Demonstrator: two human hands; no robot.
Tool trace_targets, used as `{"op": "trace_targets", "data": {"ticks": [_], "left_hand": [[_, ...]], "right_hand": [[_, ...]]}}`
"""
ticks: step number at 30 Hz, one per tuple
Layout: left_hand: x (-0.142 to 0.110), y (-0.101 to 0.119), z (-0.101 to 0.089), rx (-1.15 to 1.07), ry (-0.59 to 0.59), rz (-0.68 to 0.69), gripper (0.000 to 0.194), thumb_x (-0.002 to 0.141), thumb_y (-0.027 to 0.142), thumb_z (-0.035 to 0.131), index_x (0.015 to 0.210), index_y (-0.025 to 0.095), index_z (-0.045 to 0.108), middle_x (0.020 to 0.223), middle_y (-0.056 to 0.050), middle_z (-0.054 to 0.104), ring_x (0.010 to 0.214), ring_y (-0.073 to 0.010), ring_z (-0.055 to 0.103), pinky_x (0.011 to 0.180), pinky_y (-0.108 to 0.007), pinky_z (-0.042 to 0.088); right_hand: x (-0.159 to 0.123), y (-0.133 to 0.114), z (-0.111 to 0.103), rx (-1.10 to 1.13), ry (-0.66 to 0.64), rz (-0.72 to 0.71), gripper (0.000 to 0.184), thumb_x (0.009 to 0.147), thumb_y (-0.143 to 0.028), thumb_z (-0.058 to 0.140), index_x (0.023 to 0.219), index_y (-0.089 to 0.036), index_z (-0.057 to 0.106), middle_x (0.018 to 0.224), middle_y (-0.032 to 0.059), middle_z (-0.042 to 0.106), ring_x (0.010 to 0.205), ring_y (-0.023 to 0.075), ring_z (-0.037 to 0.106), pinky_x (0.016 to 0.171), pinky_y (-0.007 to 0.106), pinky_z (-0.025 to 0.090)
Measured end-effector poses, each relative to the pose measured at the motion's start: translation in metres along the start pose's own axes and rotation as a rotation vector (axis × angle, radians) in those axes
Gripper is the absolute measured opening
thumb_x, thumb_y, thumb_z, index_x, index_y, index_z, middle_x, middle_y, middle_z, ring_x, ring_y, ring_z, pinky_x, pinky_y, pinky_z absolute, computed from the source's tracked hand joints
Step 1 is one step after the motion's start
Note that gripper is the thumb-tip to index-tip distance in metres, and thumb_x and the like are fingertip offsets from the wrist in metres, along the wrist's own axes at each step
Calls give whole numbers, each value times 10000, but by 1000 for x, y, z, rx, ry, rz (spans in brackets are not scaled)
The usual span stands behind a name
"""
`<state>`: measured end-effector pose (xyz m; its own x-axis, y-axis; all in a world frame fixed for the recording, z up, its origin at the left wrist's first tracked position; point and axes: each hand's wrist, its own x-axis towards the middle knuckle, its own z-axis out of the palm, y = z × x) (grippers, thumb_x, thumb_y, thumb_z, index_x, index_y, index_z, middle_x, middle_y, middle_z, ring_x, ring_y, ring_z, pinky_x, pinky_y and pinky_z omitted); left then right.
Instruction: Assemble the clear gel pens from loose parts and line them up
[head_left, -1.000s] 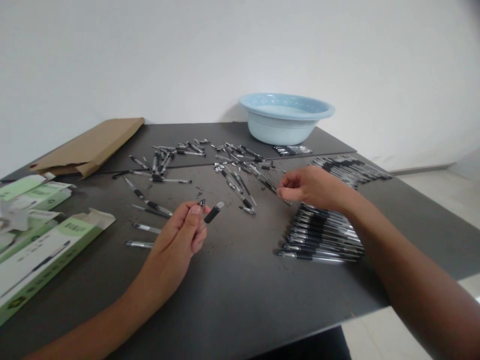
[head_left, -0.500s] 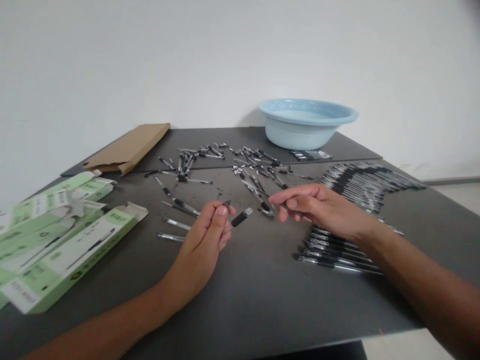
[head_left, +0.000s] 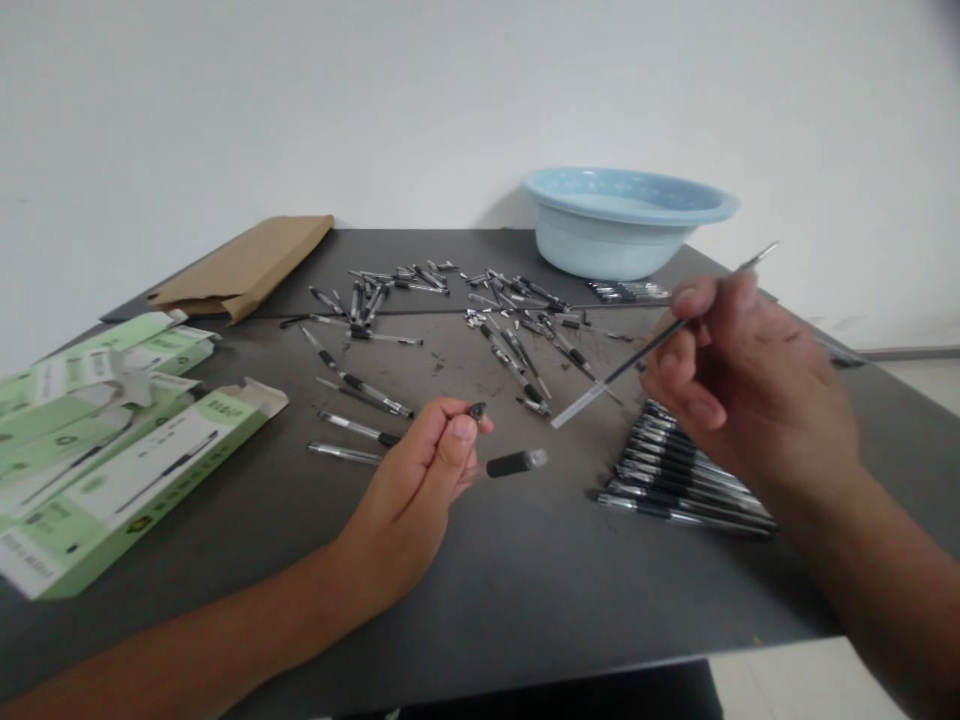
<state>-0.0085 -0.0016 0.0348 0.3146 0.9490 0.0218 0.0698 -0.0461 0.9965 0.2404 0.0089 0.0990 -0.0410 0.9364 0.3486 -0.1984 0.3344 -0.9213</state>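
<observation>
Grey desk (head_left: 487, 600) against a pale wall (head_left: 375, 100), loose pens (head_left: 504, 352) scattered from ten to one o'clock. Within the last half second the right hand (head_left: 772, 390), at three o'clock, has risen, bringing a thin refill (head_left: 637, 358) into clear view; its fingers pinch the refill, metal tip pointing towards two o'clock. At seven o'clock, the left hand (head_left: 416, 490) grips a small dark piece (head_left: 478, 411), with a black-gripped pen barrel (head_left: 510, 464) jutting from below its fingers. The hands are apart, and each now appears to hold pen parts.

black pen grip (head_left: 510, 464), light-blue basin (head_left: 611, 242)
</observation>
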Motion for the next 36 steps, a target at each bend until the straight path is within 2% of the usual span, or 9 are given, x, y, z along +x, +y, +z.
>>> {"op": "trace_targets", "data": {"ticks": [3, 6, 12, 16, 19, 26, 36], "left_hand": [[-5, -2, 0, 60, -31, 8, 364, 1098, 557, 445, 1105, 233, 610, 666, 64, 421, 558, -124, 357, 510, -223, 330], [-6, -2, 1, 28, -36, -15, 356, 1097, 541, 454, 1124, 229, 624, 658, 65, 413, 557, -126, 359, 505, -222, 325], [-1, 0, 4, -33, -7, -45, 365, 1066, 572, 515, 1072, 222, 619, 652, 74, 384, 540, -123, 327, 502, -223, 318], [0, -1, 3, -34, -4, -41, 343, 1078, 552, 508, 1078, 227, 617, 669, 71, 397, 556, -120, 339, 520, -215, 328], [-1, -2, 3, -52, -1, -49, 324, 1083, 547, 504, 1068, 238, 601, 677, 71, 402, 571, -119, 351, 530, -209, 333], [-1, -1, 3, -66, 6, -67, 322, 1081, 552, 505, 1037, 243, 586, 665, 75, 381, 571, -120, 338, 529, -208, 322], [-2, -2, 2, -31, -2, -36, 309, 1102, 527, 479, 1058, 240, 584, 663, 79, 375, 565, -115, 341, 524, -211, 317]], "right_hand": [[-13, -6, 13, -25, 21, -9, 215, 1037, -457, 617, 921, -327, 743, 692, -38, 706, 381, 91, 404, 340, 286, 190], [-22, -9, 20, -23, 18, 2, 214, 1032, -453, 607, 894, -336, 723, 669, -27, 702, 376, 119, 416, 295, 289, 202], [-24, -13, 21, -67, 90, -26, 243, 1024, -448, 599, 836, -362, 727, 647, 8, 661, 410, 167, 435, 262, 305, 256], [-26, -12, 21, -83, 64, -47, 216, 1007, -468, 621, 842, -386, 734, 665, 7, 664, 431, 187, 452, 257, 315, 306], [-28, -9, 22, -84, 40, -54, 203, 1024, -445, 607, 881, -390, 740, 681, 1, 665, 457, 182, 483, 283, 303, 342], [-23, -10, 19, -160, 52, -101, 265, 1043, -447, 557, 869, -405, 753, 677, 12, 667, 447, 182, 483, 271, 299, 334], [-24, -7, 22, -105, 91, -90, 225, 1035, -396, 615, 864, -330, 745, 681, -6, 685, 427, 144, 494, 274, 282, 311]]}}
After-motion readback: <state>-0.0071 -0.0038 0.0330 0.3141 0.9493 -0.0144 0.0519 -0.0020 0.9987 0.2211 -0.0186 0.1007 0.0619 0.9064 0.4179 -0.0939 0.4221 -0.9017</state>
